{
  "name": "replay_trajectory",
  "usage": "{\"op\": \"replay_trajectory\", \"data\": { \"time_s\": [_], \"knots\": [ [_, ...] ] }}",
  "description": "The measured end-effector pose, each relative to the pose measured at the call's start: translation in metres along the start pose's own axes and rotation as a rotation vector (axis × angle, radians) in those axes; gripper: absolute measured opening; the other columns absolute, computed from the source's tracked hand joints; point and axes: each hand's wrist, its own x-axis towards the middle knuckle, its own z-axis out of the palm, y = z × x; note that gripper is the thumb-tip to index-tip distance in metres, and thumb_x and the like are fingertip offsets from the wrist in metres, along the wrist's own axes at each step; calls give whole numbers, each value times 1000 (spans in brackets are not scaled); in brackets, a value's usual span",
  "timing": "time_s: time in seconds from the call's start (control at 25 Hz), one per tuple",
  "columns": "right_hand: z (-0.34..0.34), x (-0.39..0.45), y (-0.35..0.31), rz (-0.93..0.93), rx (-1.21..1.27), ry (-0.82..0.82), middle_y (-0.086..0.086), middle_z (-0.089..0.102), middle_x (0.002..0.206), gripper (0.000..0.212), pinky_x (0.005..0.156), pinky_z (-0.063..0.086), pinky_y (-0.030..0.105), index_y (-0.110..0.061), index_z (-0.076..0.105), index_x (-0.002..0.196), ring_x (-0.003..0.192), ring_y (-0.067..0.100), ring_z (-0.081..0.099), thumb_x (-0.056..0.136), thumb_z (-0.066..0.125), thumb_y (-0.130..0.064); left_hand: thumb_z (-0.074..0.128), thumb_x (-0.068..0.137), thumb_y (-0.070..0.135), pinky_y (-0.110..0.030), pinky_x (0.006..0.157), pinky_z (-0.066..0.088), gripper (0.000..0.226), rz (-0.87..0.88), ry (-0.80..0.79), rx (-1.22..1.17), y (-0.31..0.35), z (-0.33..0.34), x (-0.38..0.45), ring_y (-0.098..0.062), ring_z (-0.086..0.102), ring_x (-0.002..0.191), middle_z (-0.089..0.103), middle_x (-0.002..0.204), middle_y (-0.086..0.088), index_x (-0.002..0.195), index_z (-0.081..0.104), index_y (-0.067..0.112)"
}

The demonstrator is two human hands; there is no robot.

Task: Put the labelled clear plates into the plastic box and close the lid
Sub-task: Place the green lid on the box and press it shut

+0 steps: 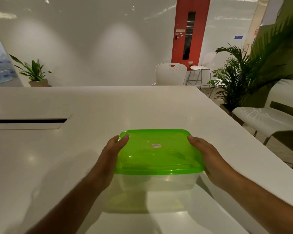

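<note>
Hands [159, 159] gripping lidded box [157, 183], contents indistinct

Both bare forearms extended forward from lower frame edge, converging toward centre. Left hand [111, 156] entered from 7 o'clock, palm turned inward, fingers pressed flat along one side, thumb laid over upper edge, tip pointed to 1 o'clock. Right hand [208, 156] entered from 5 o'clock, mirrored pose, palm inward, thumb tip at 11 o'clock. Wrists held straight, level with each other.
</note>
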Motion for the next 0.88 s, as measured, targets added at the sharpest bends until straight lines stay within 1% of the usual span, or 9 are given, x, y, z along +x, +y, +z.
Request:
{"op": "replay_trajectory", "data": {
  "time_s": [0.08,0.12,0.24,0.32,0.44,0.52,0.6,0.72,0.88],
  "knots": [
    [3,-3,1,13,111,-43,14,69,124,64,105,47,53,-9,62,126,113,32,67,78,70,-52,66,74,62,-62,105,46,72,-15,-83,-124,-1,1,-4,-33,64,122,66,133,-12,132,62,20],
    [4,-4,1,20,141,-47,15,71,121,58,103,48,53,-9,62,125,111,33,68,82,70,-47,65,76,61,-63,104,46,70,-8,-94,-145,-1,3,-4,-34,64,122,67,132,-13,132,62,19],
    [2,2,1,20,199,-44,13,72,119,67,102,49,52,-11,64,124,109,32,69,72,72,-53,67,72,61,-63,101,48,73,10,-80,-154,1,13,1,-36,66,119,68,130,-14,131,63,18],
    [-4,10,-3,9,218,-14,13,72,120,61,101,50,51,-12,65,123,109,31,69,77,72,-52,69,69,64,-63,100,50,76,20,-54,-150,2,22,11,-34,66,119,68,130,-11,132,62,20],
    [-18,26,-14,16,254,-11,10,75,114,44,89,56,41,-16,68,121,100,27,73,92,57,-47,76,56,79,-57,109,43,106,0,35,-147,0,38,39,-28,56,132,57,146,-4,144,50,26],
    [-30,39,-19,17,262,-14,10,76,112,43,83,56,38,-17,69,121,97,26,74,94,54,-47,78,50,82,-55,113,40,115,1,47,-164,-5,49,64,-27,53,135,54,149,-2,146,48,26],
    [-40,52,-25,14,265,4,9,76,110,45,83,56,39,-17,69,121,92,25,75,93,56,-49,76,49,84,-56,113,38,110,-14,38,-159,-9,62,86,-28,54,134,56,147,-1,141,54,27],
    [-52,75,-29,28,258,41,9,75,116,52,92,55,42,-19,66,127,95,25,74,88,60,-54,74,51,85,-58,110,40,92,-57,-8,-153,-10,79,112,-31,59,127,66,134,-3,123,68,29],
    [-60,98,-30,32,260,55,9,73,119,56,93,55,43,-20,65,128,97,25,73,87,61,-57,74,50,86,-58,107,42,87,-72,-23,-128,-14,91,139,-34,63,120,69,126,-7,112,72,26]
  ]
}}
